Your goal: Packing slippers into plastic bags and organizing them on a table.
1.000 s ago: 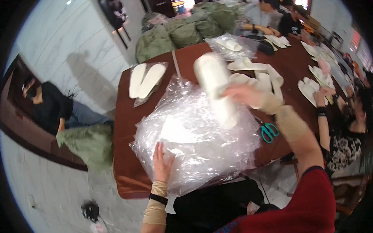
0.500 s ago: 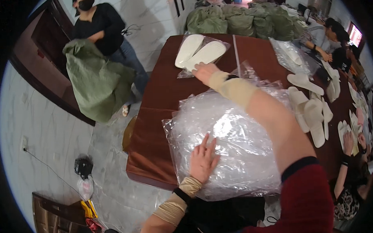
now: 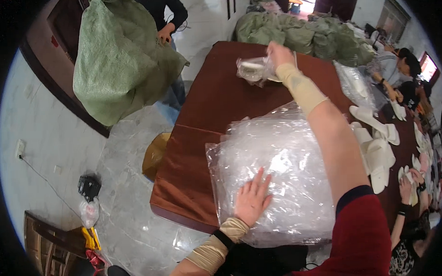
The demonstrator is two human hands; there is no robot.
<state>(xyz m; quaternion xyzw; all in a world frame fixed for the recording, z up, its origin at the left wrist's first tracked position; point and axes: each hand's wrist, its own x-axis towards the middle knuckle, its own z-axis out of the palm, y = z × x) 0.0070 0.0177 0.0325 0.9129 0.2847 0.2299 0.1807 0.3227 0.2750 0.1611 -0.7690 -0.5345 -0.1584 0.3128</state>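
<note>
My left hand point(image 3: 251, 200) lies with fingers spread on a broad stack of clear plastic bags point(image 3: 296, 189) near the table's front edge. Stretched out to the far side, my right hand point(image 3: 280, 55) grips the bagged slippers point(image 3: 252, 69), a pale pair in a clear bag. The package is raised on edge at the table's far end, so the slippers show only in part and my fingertips are partly hidden.
Loose white slippers point(image 3: 377, 154) lie in a pile right of the stack, with another bagged pair point(image 3: 356, 83) behind them. A person at the left carries a green sack point(image 3: 123, 63). Other people work along the right side. Green sacks point(image 3: 298, 38) stand behind the brown table point(image 3: 183, 159).
My right hand has lifted the bagged slippers from lying flat and moved right with them. My left hand stays on the bags. The person with the green sack has come closer.
</note>
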